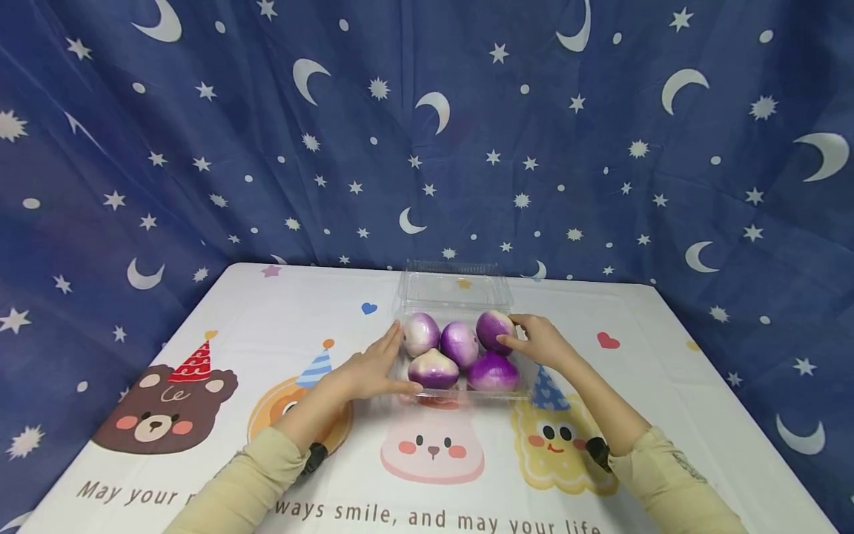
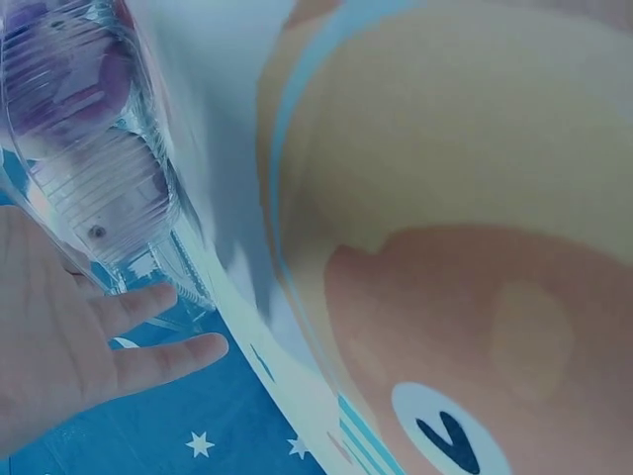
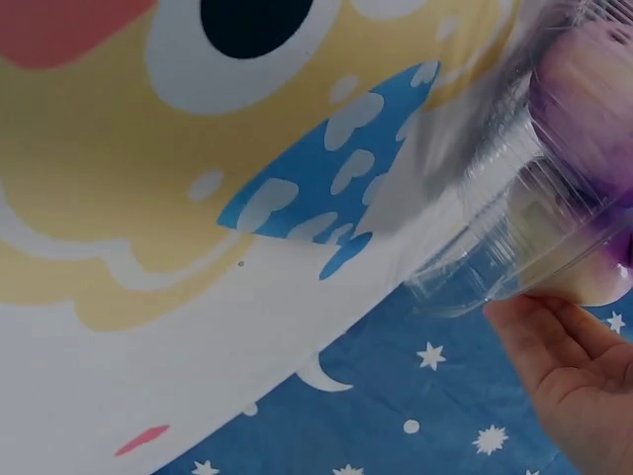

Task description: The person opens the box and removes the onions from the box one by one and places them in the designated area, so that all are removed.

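Clear plastic box: an open box (image 1: pixel 462 394) sits toward the far side of the bench (image 1: pixel 320 297), its transparent lid (image 1: pixel 456 289) folded back behind it.
Onions: five purple-and-white onions lie inside the box; the back row has a left onion (image 1: pixel 420 334), a middle onion (image 1: pixel 460 344) and a right onion (image 1: pixel 495 331); in front are a front-left onion (image 1: pixel 434 369), pale on top, and a front-right onion (image 1: pixel 493 372), deep purple above.
Left hand: the person's left hand (image 1: pixel 373 369) is at the box's left side, fingers released and extended, thumb reaching along the front-left corner.
Right hand: the right hand (image 1: pixel 542 343) is at the box's right side, thumb and fingers against the right onion; whether they grasp it or only touch it, I cannot tell.
Arms: pale sleeves (image 1: pixel 243 482) end below the wrists, and each wrist wears a black strap (image 1: pixel 315 457).
Bench cover: a white cloth printed with a brown bear (image 1: pixel 156 415), a pink figure (image 1: pixel 432 449), a yellow figure (image 1: pixel 560 445) and lettering.
Backdrop: a blue curtain (image 1: pixel 360 89) with white moons and stars.
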A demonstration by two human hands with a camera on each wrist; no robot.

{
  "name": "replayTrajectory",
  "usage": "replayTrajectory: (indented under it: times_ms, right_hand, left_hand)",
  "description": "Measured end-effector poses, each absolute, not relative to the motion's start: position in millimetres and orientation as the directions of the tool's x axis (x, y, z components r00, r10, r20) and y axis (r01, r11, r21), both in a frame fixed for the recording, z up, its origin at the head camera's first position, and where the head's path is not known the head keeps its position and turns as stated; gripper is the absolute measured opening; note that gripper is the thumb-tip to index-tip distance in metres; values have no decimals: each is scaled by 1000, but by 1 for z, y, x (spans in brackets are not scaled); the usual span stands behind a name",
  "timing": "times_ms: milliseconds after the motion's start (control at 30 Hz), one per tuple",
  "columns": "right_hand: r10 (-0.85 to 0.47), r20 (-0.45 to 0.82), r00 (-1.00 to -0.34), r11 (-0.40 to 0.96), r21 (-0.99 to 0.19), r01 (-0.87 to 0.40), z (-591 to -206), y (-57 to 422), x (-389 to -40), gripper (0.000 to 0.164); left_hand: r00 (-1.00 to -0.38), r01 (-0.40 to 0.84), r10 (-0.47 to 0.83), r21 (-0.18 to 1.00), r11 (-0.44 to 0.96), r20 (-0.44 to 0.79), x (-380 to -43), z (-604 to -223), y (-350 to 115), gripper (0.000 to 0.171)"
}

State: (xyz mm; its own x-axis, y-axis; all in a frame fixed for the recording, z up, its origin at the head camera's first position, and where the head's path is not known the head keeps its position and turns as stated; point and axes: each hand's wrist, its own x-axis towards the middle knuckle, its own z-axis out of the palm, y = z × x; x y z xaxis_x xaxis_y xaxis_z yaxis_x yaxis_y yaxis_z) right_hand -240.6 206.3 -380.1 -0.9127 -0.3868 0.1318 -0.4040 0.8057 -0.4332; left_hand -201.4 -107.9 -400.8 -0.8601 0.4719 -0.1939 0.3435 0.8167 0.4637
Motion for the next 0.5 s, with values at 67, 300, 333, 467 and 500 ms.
replayTrajectory:
  times_ms: [67, 300, 333, 467, 500]
  right_hand:
    - [-395, 137, -908, 803, -429, -414, -379, 207, -241, 44]
    - [-370, 143, -918, 798, -457, -392, -377, 210, -237, 46]
    - [-365, 154, -918, 794, -464, -393, -377, 210, -237, 46]
    - [-341, 212, -916, 769, -498, -402, -384, 209, -236, 46]
    - [-333, 229, -914, 761, -507, -405, -386, 207, -236, 47]
  left_hand:
    - [-862, 336, 467, 467, 818, -196, -201, -401, -107, 113]
    - [-862, 343, 472, 472, 812, -186, -200, -403, -107, 112]
    - [-862, 346, 473, 471, 812, -183, -200, -404, -107, 112]
    - [-865, 346, 466, 452, 822, -184, -200, -404, -107, 112]
    - [-867, 345, 463, 448, 825, -185, -200, -404, -108, 112]
